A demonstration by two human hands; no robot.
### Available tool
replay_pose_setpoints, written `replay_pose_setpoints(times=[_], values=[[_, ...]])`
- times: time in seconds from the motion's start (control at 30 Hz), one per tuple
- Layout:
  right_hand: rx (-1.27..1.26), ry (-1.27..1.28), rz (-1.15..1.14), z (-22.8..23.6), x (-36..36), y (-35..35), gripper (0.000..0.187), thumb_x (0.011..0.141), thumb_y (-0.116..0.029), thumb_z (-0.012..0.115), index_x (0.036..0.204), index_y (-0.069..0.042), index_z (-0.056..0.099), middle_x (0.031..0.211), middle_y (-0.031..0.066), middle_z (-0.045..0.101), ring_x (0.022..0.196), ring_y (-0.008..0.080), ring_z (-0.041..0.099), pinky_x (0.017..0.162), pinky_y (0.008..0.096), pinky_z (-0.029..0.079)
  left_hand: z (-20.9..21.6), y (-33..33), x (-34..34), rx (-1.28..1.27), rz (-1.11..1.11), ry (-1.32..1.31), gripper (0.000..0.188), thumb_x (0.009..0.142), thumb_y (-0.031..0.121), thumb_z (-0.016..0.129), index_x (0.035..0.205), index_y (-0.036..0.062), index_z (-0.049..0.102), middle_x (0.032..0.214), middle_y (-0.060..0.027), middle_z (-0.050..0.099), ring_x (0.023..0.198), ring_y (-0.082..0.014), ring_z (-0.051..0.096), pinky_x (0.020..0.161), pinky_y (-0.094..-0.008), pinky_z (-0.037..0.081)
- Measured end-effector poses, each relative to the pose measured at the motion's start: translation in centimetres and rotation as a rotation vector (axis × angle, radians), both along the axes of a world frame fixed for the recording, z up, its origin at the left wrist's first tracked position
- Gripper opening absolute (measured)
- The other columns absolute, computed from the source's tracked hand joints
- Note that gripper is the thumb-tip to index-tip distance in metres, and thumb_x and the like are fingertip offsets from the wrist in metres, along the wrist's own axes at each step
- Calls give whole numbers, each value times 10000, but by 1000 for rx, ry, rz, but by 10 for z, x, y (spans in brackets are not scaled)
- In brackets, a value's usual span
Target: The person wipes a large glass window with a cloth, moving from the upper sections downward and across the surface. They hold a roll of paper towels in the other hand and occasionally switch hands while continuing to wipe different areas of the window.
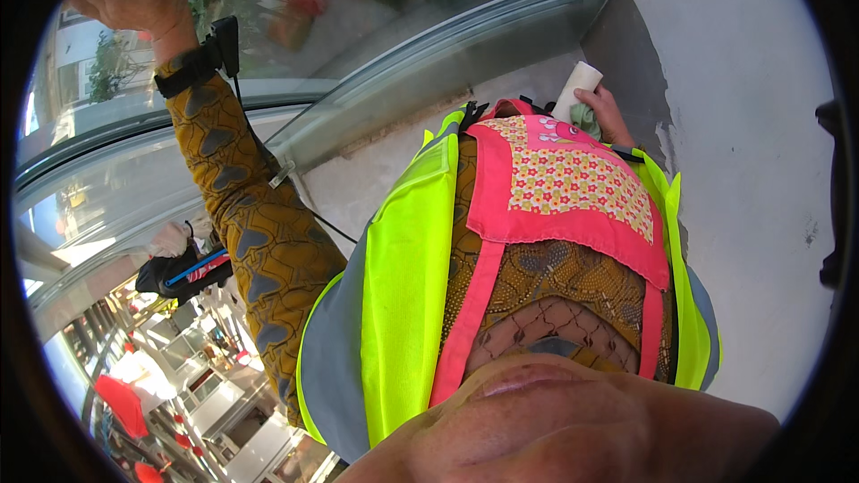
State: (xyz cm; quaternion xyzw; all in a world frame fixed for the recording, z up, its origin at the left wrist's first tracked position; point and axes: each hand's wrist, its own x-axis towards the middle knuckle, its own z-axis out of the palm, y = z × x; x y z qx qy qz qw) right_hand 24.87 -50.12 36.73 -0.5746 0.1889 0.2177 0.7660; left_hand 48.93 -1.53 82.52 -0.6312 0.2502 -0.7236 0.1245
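Note:
My left arm reaches up to the far left, and my left hand is raised against the window glass. Its fingers are stretched out and apart, partly cut off by the dark rim of the picture; whether they touch the pane I cannot tell. On the far right, beyond my pink apron, my right hand grips a white roll, tilted, with one round end showing. A pale green cloth is bunched against the roll in the same hand. My fingers there are partly hidden.
A glass panel with a bare edge runs in front of me. A pale wall stands close on my right. A black bag with a blue strip is at the left. Buildings and red things lie below, outside.

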Motion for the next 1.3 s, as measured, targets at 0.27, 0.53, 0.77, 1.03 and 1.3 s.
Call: replay_pose_setpoints(times=[0.27, 0.53, 0.77, 1.03, 1.3], values=[[-67, 23, 41, 15, -12, -1, 488, 871, -229, 697, 1265, 10, 538, 1117, 120, 655, 983, 208, 653, 849, 342, 533, -229, -110, -25, 231, 126, 813, 660, 904, 352, 630, 1442, 21, 440, 1554, -151, 360, 1467, -353, 270, 1195, -514, 197], [-171, 14, -20, 28, -34, -6, 489, 862, -210, 698, 1258, 33, 547, 1151, 133, 654, 1021, 214, 642, 892, 342, 510, -385, -21, -72, 879, 399, 1228, 565, 958, 145, 407, 1514, 48, 374, 1626, 12, 264, 1507, -131, 190, 1252, -302, 135], [-176, 30, -2, 21, -35, -4, 491, 872, -235, 686, 1261, 29, 547, 1135, 124, 652, 994, 206, 643, 872, 343, 519, -305, 56, -102, 444, 529, 1323, 544, 967, 262, 525, 1483, 107, 453, 1562, -29, 367, 1477, -161, 272, 1216, -406, 185], [-143, 8, 75, 24, -21, 0, 495, 871, -232, 690, 1270, 24, 549, 1154, 123, 651, 998, 207, 643, 874, 339, 515, -311, -29, -73, 359, 289, 1190, 560, 956, 293, 561, 1472, 99, 465, 1593, 20, 328, 1491, -164, 243, 1210, -383, 207], [-120, 13, 49, 26, -27, 9, 473, 877, -216, 687, 1257, 31, 554, 1127, 125, 659, 995, 207, 647, 872, 335, 516, -319, 44, -78, 800, 509, 1220, 463, 1002, 222, 456, 1451, 113, 490, 1583, 38, 354, 1483, -118, 262, 1219, -350, 194]])
